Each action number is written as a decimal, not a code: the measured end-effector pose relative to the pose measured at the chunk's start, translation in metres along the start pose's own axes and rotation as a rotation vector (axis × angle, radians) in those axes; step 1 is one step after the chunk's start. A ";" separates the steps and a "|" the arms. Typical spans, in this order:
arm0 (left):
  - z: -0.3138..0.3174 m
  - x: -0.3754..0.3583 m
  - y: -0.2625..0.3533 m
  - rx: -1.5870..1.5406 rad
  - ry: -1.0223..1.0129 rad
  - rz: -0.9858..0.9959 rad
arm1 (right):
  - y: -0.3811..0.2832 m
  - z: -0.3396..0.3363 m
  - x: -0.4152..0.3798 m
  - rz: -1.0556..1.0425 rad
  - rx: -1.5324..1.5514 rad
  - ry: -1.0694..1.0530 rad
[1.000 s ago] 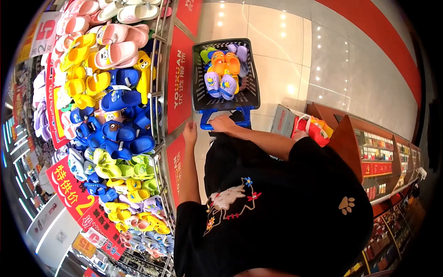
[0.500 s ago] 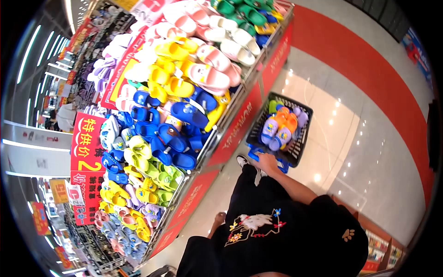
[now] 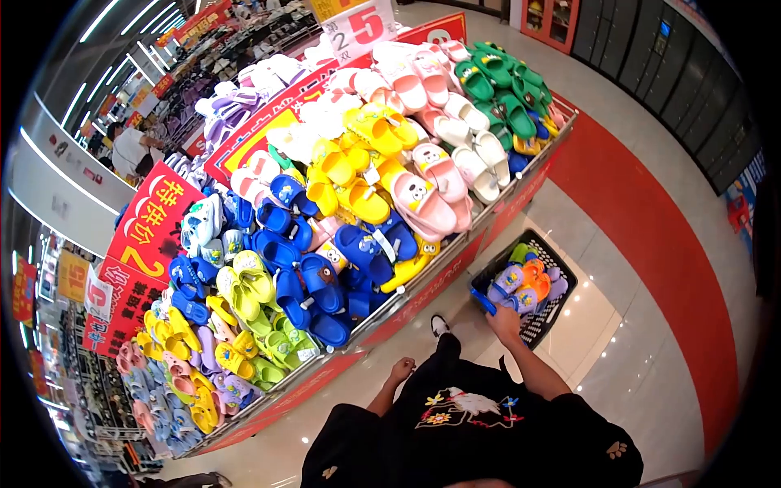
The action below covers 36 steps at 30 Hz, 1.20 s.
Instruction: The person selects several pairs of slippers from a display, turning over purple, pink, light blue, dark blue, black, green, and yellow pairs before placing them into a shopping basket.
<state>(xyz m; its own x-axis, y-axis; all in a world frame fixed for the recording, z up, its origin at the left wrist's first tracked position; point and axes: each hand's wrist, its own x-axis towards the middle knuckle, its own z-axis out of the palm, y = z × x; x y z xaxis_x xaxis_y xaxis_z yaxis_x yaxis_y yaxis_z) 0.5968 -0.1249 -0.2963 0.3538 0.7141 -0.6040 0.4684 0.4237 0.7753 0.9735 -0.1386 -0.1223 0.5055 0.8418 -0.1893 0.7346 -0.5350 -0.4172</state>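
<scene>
You're looking at a few signs you can actually read. The white price card sticking up at the far end of the slipper bin is showing a small "2" and a big red "5". The red banner hanging on the bin's left side is reading "特供价" with a big yellow "2" under it. A smaller red sign below that is showing a "5". Everything else is coming out too blurry.

Sandal display bin, red price signs.
</scene>
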 end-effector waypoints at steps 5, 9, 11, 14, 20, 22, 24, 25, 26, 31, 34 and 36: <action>0.003 0.064 0.021 0.008 -0.025 -0.044 | 0.020 -0.023 0.039 0.024 -0.020 0.012; 0.003 0.081 0.040 -0.098 0.025 0.039 | 0.044 -0.022 0.071 0.072 -0.027 0.075; 0.005 0.075 0.048 -0.103 0.050 0.006 | 0.059 -0.026 0.087 0.116 -0.081 0.054; 0.004 0.057 0.051 -0.029 0.103 -0.072 | 0.066 -0.037 0.104 0.124 -0.091 0.041; 0.018 0.022 0.001 0.296 0.121 -0.187 | 0.099 -0.044 0.138 0.226 -0.084 0.134; 0.014 0.032 -0.003 0.292 0.082 -0.207 | 0.101 -0.055 0.149 0.248 -0.112 0.084; 0.011 0.036 -0.006 0.288 -0.009 -0.232 | 0.105 -0.061 0.155 0.244 -0.095 0.132; 0.013 0.040 0.006 0.268 0.059 -0.190 | 0.103 -0.070 0.158 0.276 -0.110 0.105; 0.014 0.048 0.013 0.173 0.120 -0.135 | 0.102 -0.075 0.163 0.305 -0.122 0.082; 0.010 0.079 0.074 -0.190 0.211 -0.097 | 0.127 -0.085 0.180 0.235 -0.154 0.136; 0.011 0.092 0.069 -0.330 0.194 -0.077 | 0.143 -0.095 0.192 0.210 -0.178 0.129; 0.013 0.095 0.058 -0.325 0.174 -0.065 | 0.154 -0.099 0.200 0.228 -0.150 0.132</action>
<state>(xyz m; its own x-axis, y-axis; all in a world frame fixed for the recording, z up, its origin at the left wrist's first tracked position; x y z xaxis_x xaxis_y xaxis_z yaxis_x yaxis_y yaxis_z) 0.6680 -0.0392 -0.3114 0.1760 0.7523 -0.6349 0.1940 0.6059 0.7716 1.2324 -0.0595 -0.1360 0.7124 0.6873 -0.1421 0.6491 -0.7222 -0.2389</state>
